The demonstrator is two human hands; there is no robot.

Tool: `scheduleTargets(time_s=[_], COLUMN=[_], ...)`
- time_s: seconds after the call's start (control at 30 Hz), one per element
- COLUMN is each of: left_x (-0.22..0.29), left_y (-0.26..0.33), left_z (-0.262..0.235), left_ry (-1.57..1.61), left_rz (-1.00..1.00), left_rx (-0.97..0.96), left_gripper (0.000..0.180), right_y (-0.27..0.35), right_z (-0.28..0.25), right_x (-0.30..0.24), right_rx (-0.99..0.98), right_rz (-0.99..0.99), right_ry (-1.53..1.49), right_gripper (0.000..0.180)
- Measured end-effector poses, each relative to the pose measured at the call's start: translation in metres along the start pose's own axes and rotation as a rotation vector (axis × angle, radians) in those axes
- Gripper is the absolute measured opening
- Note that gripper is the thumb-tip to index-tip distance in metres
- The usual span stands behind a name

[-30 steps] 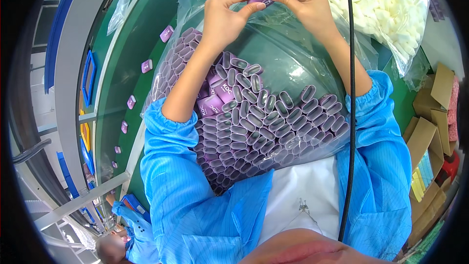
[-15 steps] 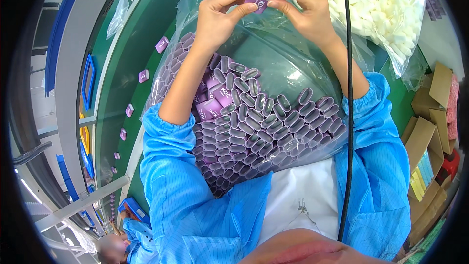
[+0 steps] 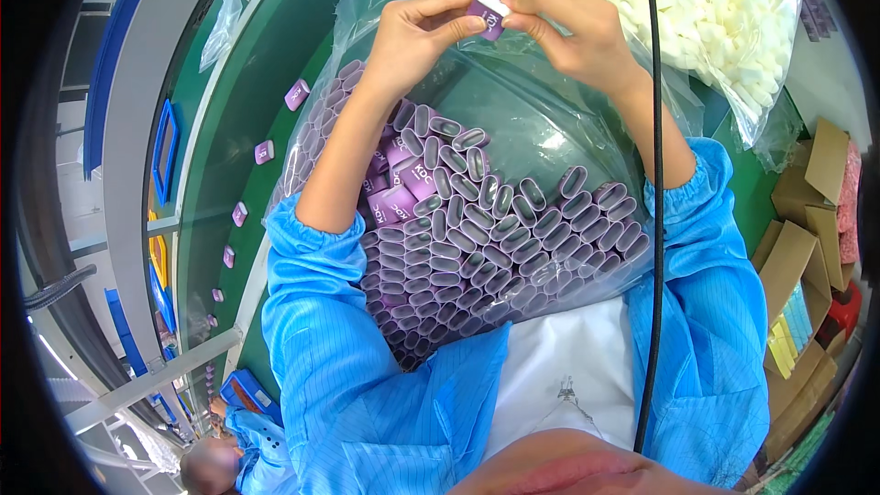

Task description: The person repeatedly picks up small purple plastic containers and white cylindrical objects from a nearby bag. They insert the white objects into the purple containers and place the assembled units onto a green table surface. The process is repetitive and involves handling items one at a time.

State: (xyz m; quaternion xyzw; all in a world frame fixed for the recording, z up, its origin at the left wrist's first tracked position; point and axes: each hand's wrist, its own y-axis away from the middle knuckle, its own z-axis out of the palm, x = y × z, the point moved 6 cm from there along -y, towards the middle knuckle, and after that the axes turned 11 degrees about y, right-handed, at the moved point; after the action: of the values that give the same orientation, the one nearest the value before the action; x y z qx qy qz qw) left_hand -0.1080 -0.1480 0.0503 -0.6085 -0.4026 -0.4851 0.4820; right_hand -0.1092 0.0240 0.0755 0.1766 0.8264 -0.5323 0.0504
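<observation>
My left hand (image 3: 417,37) and my right hand (image 3: 568,23) meet at the top of the view, both pinching one small purple sleeve with a white insert (image 3: 487,11). Under my forearms a large clear plastic bag (image 3: 513,110) lies on my lap, filled with several hollow purple sleeves (image 3: 486,229) packed in rows. A second clear bag full of white foam-like pieces (image 3: 697,9) sits just past my right hand.
A green conveyor belt (image 3: 247,119) runs along my left, carrying several single purple sleeves (image 3: 296,93). Brown cardboard boxes (image 3: 807,247) stand at the right. A black cable (image 3: 655,174) hangs down the middle. Another person in blue (image 3: 247,445) sits lower left.
Both hands stay together on the small purple piece, shifting slightly while working it between the fingers. The bags have not moved.
</observation>
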Motion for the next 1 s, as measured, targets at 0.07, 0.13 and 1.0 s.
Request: scheduleTargets(time_s=[0.07,0.13,1.0], left_x=[0.005,0.008,-0.035], left_y=[-0.004,-0.005,0.000], left_z=[-0.003,-0.005,-0.222], left_ry=[-0.070,-0.122,-0.781], left_rz=[0.034,0.075,-0.254], left_rx=[-0.030,-0.042,0.496], left_gripper=[0.026,0.025,0.037], right_y=[-0.001,0.000,0.031], right_z=[-0.001,-0.001,-0.017], right_x=[-0.007,-0.004,0.095], right_rx=[-0.002,0.031,-0.017], right_rz=[-0.118,0.031,0.501], right_ry=[0.146,0.024,0.769], right_gripper=[0.013,0.013,0.012])
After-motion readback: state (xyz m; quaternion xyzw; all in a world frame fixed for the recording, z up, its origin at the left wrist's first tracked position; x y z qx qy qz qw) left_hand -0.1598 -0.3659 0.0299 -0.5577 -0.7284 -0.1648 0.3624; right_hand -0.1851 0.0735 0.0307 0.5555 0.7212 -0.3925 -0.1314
